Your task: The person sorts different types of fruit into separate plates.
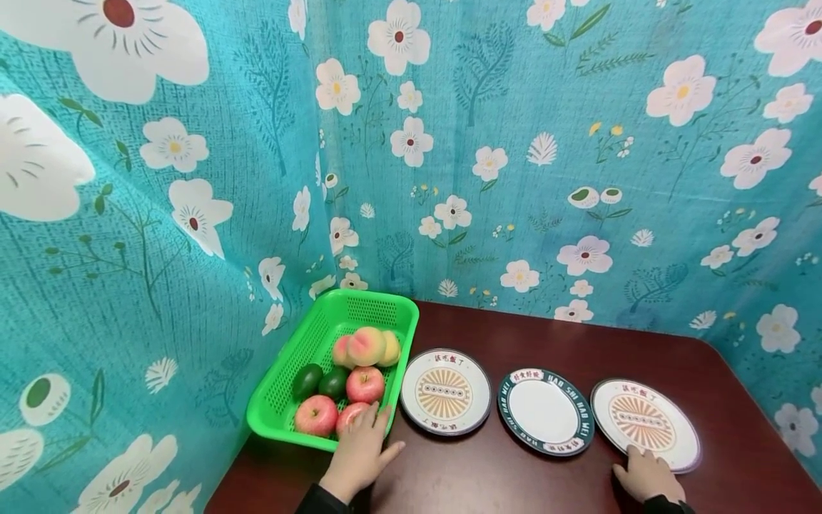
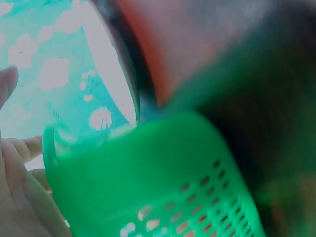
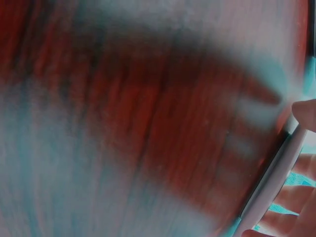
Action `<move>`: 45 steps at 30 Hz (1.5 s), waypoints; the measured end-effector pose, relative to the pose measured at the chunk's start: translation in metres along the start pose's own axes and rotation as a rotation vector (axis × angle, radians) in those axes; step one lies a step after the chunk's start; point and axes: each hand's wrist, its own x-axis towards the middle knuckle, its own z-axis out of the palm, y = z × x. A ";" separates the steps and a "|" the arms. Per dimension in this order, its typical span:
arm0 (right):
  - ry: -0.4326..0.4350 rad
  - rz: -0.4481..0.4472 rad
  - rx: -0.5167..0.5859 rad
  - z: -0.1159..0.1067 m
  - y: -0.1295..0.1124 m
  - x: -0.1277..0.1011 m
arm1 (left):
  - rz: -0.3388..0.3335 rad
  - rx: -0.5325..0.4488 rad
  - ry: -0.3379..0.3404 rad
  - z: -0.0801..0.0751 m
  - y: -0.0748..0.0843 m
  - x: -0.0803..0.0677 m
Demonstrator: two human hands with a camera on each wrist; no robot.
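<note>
The green basket sits at the table's back left corner, heaped with apples, peaches and avocados. Right of the basket runs a row of three plates. The left hand rests with relaxed fingers over the basket's near rim, touching an apple, steadying it. The right hand, farthest from the basket, probably pinches the far plate's edge.

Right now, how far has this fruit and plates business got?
Barely begun, it seems. Three plates lie in a row on the table, all bare. All the fruit sits in the green basket: apples, peaches, avocados. The left hand lies on the basket's near edge, fingers on a red apple. The right hand touches the rim of the right plate. No fruit has reached a plate.
</note>
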 end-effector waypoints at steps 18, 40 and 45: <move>-0.035 0.021 0.007 -0.003 0.001 0.004 | -0.148 -0.047 0.042 -0.002 -0.041 0.020; -0.008 0.022 0.007 -0.006 -0.009 -0.002 | -0.073 -0.107 -0.008 0.001 -0.053 0.033; 0.017 -0.012 -0.015 -0.004 -0.008 -0.002 | -0.108 -0.127 -0.010 0.002 -0.054 0.031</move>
